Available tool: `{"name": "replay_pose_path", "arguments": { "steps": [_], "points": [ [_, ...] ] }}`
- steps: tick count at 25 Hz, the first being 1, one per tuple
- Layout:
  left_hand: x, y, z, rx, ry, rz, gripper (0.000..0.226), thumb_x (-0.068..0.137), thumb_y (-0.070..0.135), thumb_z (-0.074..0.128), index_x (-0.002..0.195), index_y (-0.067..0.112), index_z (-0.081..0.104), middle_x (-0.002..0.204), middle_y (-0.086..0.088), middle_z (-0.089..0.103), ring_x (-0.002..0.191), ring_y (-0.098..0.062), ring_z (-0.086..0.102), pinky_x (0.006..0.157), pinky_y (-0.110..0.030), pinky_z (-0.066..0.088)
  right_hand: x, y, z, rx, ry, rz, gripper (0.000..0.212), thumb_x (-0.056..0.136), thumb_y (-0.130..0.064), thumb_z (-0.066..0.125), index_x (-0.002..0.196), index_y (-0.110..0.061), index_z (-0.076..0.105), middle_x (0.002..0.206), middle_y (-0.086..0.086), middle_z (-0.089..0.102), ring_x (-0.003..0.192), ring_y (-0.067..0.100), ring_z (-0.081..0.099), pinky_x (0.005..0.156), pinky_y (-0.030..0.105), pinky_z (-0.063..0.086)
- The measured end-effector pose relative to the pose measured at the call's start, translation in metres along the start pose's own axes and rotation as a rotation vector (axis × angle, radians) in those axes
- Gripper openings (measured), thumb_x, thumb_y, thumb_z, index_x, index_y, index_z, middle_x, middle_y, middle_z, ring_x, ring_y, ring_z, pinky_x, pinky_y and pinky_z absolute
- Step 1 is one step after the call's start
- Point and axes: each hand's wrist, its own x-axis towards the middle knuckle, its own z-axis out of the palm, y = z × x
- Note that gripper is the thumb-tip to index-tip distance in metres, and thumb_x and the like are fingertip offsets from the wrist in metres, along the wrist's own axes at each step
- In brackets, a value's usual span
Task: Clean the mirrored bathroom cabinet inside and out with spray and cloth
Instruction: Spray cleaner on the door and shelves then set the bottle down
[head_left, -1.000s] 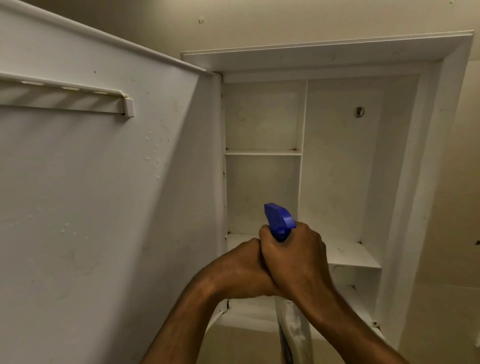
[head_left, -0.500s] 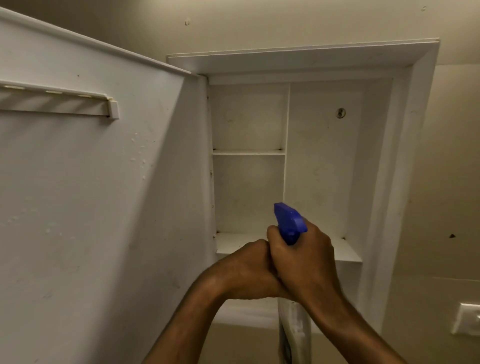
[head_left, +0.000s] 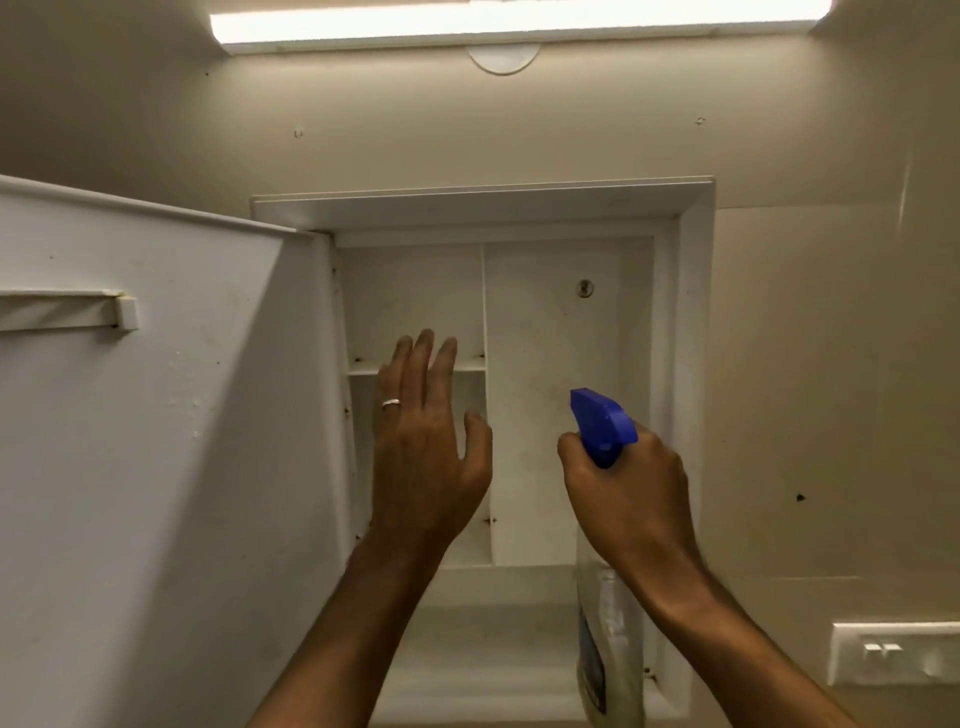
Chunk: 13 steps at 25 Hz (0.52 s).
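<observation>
The white recessed cabinet (head_left: 696, 322) stands open in the wall ahead, its inside bare with a vertical divider and a small shelf (head_left: 363, 370) on the left. Its door (head_left: 171, 441) swings out to the left, inner face toward me, with a white rail (head_left: 67, 312) across it. My right hand (head_left: 631, 499) grips a spray bottle (head_left: 602, 423) with a blue trigger head, nozzle aimed into the cabinet's right compartment. My left hand (head_left: 426, 441) is raised flat with fingers spread in front of the left compartment, holding nothing. No cloth is in view.
A long ceiling light (head_left: 509, 21) glows above the cabinet. A white wall switch plate (head_left: 893, 652) sits at the lower right. Beige wall surrounds the cabinet, with small dark specks.
My left hand has let go of the bottle and risen, open, toward the left compartment. My right hand moved right with the bottle. The view tilted up, showing the ceiling light.
</observation>
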Motion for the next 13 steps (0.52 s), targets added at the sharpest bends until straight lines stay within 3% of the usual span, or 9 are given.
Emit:
{"name": "replay_pose_path", "arguments": {
  "steps": [3,13],
  "points": [
    [-0.001,-0.011,0.016,0.253,-0.069,0.108,0.074,0.098,0.045,0.036,0.163,0.015,0.019,0.172,-0.007,0.011,0.16,-0.023,0.004,0.128,-0.053,0.003,0.007,0.001,-0.002,-0.011,0.015,-0.01,0.02,0.092,-0.022,0.067,0.078,-0.028,0.055,0.055,-0.007,0.049,0.047,0.005,0.052,0.05,0.016,0.042],
    [-0.004,-0.034,0.04,0.307,0.053,0.198,0.071,0.101,0.041,0.035,0.164,0.015,0.013,0.172,-0.009,0.008,0.16,-0.027,0.006,0.126,-0.059,0.011,0.021,0.013,0.009,-0.035,0.073,0.105,0.027,0.095,-0.028,0.066,0.07,-0.025,0.055,0.048,-0.007,0.046,0.044,0.002,0.052,0.047,0.015,0.037]
  ]
}}
